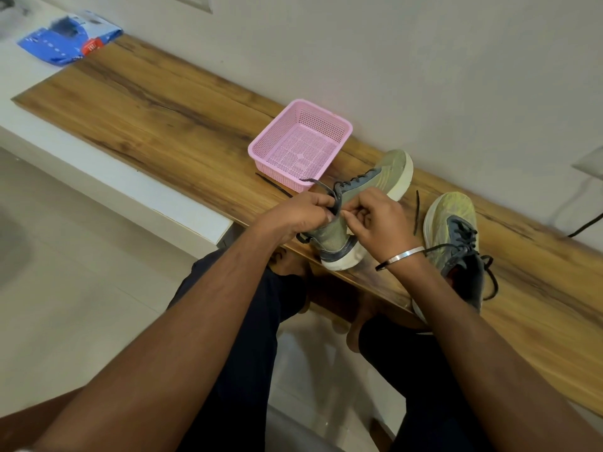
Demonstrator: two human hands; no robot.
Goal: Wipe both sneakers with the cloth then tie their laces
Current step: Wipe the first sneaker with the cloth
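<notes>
Two green-grey sneakers with dark laces stand on the wooden bench (156,125). The left sneaker (388,171) points away toward the wall, its heel near the bench's front edge. Over its tongue my left hand (300,213) pinches a loop of its dark lace (336,200), and my right hand (375,220) pinches the lace from the other side. The right sneaker (453,223) lies beside my right wrist with its laces (489,275) loose and spread. No cloth is in view.
A pink mesh basket (270,151) stands just behind the left sneaker, against the wall. A blue packet (65,40) lies at the bench's far left end. My knees are under the bench edge. A dark cable (587,223) runs at the right.
</notes>
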